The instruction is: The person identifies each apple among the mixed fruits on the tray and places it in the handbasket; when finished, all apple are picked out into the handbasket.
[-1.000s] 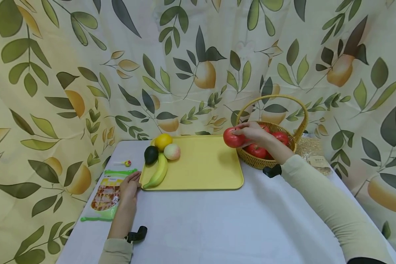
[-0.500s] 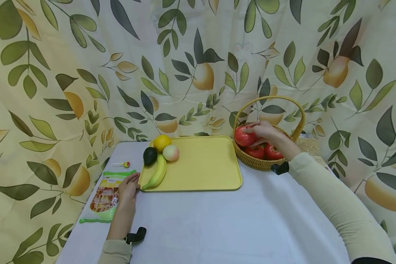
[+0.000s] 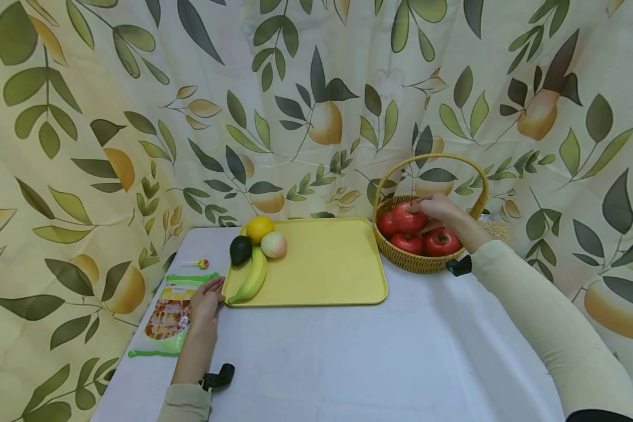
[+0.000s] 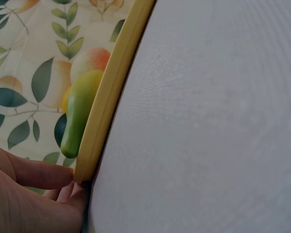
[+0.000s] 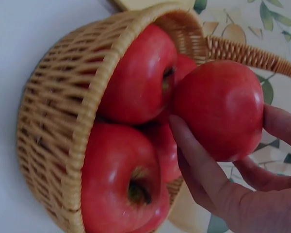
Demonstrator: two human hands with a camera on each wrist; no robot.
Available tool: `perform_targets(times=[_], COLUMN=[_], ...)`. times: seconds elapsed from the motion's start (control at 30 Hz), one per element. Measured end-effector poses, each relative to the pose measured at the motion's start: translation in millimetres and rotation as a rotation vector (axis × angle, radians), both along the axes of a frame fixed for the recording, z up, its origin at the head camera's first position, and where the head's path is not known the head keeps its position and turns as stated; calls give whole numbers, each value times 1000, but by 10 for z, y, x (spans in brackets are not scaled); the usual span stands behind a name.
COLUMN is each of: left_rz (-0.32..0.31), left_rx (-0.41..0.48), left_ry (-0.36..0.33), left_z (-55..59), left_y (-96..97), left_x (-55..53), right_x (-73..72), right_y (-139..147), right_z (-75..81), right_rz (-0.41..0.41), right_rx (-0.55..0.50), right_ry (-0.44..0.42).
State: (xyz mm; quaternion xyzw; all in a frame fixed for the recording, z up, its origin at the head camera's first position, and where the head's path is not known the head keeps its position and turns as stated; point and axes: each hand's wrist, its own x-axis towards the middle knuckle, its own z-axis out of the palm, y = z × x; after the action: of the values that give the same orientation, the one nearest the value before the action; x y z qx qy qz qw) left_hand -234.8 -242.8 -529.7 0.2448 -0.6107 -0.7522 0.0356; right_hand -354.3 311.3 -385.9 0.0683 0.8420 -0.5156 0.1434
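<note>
My right hand [image 3: 443, 212] grips a red apple [image 3: 408, 217] over the wicker basket [image 3: 417, 265]. Seen from the right wrist, that apple [image 5: 220, 107] is held between thumb and fingers, above several others in the basket [image 5: 53, 121]. At the yellow tray's [image 3: 322, 264] front left corner is my left hand [image 3: 206, 300]. The left wrist view has its thumb on the tray rim [image 4: 104, 107] and its other fingers lower down, partly hidden. On the tray's left side lie a banana [image 3: 253, 275], an avocado [image 3: 241, 250], a lemon [image 3: 260, 227] and a peach [image 3: 274, 243].
A green and white food packet [image 3: 163, 316] lies left of the tray, partly under my left forearm. Behind it is a small lollipop [image 3: 203, 263]. A bag of grain-like pieces [image 3: 498, 228] stands behind the basket. Patterned cloth [image 3: 316, 117] hangs at the back.
My right hand has carried the apple rightward, from above the tray's right edge to over the basket, among the other apples. The left hand stays at the tray corner.
</note>
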Motion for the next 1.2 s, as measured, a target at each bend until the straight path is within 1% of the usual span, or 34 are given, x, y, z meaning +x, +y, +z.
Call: perform_targets(times=[0.17,0.4,0.57,0.67,0.77,0.9,0.97,1.0,1.1,1.2], left_rz=[3,11,10,15,17,5,2,1,-1,0], left_rx=[-1,3,-1,3,7,7,5,6,11,14], left_ry=[4,10,-11,-15,-13,-13,-12,-12,0,10], left_z=[-11,2,7,8,2,-12,-13,-11,-4,8], left_y=[-11,3,21,28,26,19,14,10,-5,-22], left_x=[4,18,23,24,27,27,27,26,15,-2], right_x=[-16,-26,-7,3,15,45,61,68,91,106], right_y=[76,176,226,229,217,183,171,169,168,170], right_z=[-26,-66,-114,-131,-138,-141,-148,-153,-174,-192], right_rz=[-37,-87,-157,-203,-236,-274,-285,-289,-306,-330], right_rx=[37,32,10,21,107,278,323,342,347,334], right_ry=[12,35,27,31,66,131,150,158,163,169])
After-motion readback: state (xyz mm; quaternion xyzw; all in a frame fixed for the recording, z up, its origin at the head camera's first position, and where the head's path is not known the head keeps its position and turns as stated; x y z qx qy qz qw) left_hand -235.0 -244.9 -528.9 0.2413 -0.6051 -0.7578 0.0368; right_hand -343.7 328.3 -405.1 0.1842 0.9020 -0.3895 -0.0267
